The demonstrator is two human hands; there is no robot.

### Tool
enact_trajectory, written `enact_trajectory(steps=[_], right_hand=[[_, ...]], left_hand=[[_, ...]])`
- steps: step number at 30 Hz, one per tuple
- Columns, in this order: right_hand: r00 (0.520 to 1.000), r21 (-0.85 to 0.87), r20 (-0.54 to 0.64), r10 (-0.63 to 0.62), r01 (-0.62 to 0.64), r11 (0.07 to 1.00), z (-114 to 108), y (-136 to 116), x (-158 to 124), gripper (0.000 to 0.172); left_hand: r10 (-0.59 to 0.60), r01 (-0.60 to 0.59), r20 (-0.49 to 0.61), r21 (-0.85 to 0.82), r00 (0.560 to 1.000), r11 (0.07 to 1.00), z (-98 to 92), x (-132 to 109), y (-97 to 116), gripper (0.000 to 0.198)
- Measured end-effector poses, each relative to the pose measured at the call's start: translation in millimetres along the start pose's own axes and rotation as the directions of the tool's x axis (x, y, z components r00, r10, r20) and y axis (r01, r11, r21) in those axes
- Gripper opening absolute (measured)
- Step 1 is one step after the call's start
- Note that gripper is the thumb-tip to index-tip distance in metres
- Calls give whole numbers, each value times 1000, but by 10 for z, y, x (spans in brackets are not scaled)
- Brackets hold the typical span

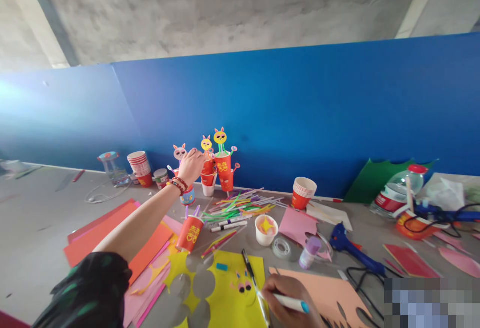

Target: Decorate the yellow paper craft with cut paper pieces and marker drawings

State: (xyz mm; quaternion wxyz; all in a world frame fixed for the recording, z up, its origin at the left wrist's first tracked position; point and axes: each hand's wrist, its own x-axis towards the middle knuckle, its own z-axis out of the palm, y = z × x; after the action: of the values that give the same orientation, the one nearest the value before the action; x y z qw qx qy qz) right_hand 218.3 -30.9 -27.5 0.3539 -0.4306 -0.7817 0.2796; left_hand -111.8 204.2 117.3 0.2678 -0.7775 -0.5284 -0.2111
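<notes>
My left hand (192, 165), with red bead bracelets at the wrist, reaches to the paper-cup figures by the blue wall. Its fingers are curled beside the middle figure's yellow cat-eared head (206, 144); what they pinch is hidden. Left of it shows a pale pink head (180, 152). A taller figure of stacked red cups (224, 165) stands on the right. My right hand (287, 300) is closed around a white marker with a blue end (294, 303). It is over the edge of a yellow sheet (221, 293) with round cut-outs and a small drawn face (245, 286).
Coloured pipe cleaners (240, 207), a tipped red cup (190, 234), a white cup (266, 230), clear tape (282, 248) and a glue stick (310, 252) lie between my hands and the wall. A blue glue gun (356, 251) with its cord is at right; orange sheets (150, 240) at left.
</notes>
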Motion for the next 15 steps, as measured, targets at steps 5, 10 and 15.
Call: enact_trajectory(steps=[5, 10, 15], right_hand=[[1000, -22, 16, 22, -22, 1000, 8, 18, 1, 29], [999, -46, 37, 19, -18, 999, 18, 41, 2, 28], [1000, -49, 27, -2, 3, 999, 26, 46, -8, 28]], left_hand=[[9, -9, -23, 7, 1000, 1000, 62, -14, -40, 24], [11, -11, -42, -11, 999, 1000, 124, -17, -92, 24], [12, -14, -72, -31, 997, 999, 144, -29, -115, 22]])
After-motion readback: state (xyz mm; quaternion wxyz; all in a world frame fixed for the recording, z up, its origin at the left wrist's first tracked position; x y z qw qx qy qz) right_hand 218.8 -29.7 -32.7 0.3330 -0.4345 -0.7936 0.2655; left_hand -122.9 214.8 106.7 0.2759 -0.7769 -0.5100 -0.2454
